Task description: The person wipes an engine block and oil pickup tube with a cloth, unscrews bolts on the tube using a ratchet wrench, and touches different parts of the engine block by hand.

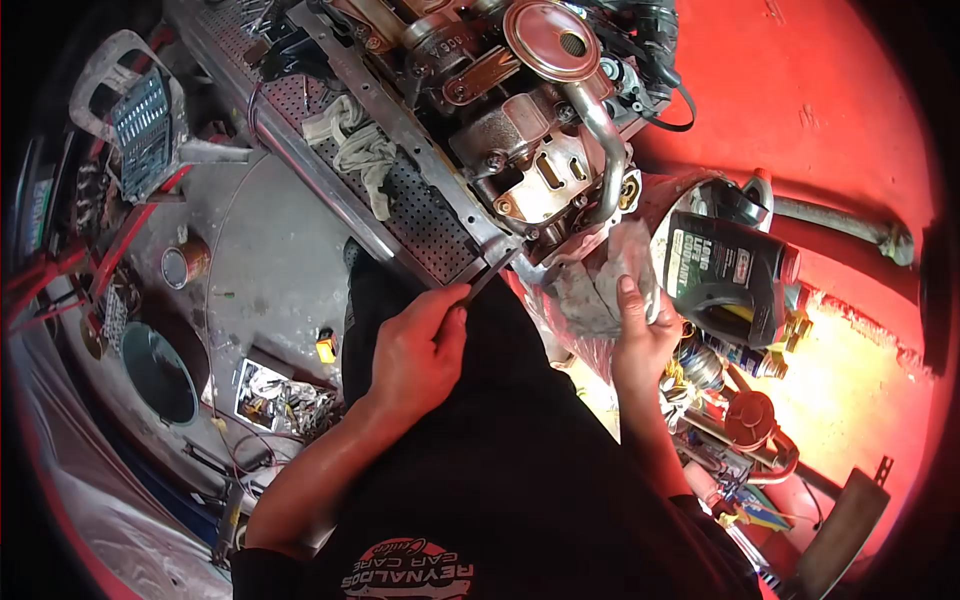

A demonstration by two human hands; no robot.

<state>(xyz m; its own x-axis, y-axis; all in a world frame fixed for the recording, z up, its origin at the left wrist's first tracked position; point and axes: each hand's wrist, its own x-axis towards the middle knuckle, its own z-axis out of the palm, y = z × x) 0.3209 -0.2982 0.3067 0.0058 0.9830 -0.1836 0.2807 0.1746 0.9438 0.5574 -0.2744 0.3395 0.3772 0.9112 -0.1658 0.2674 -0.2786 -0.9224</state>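
Observation:
My left hand (pixel 418 345) is closed around a thin metal tool (pixel 492 272), whose tip points up and right toward the lower edge of the engine. My right hand (pixel 643 340) grips a crumpled grey rag (pixel 605 285), with the thumb on top. Above both hands lies the opened engine (pixel 520 150), oily and brown in places. A curved metal pickup pipe (pixel 605 140) with a round screen end runs down its right side. The rag hangs just below the engine's lower corner.
A perforated metal bench (pixel 425 225) holds a light cloth (pixel 362 150). To the right stands a black coolant jug (pixel 725 275) by a red wall (pixel 800 90). On the floor at left are a can (pixel 184 265), a round basin (pixel 160 372) and a tray of small parts (pixel 285 402).

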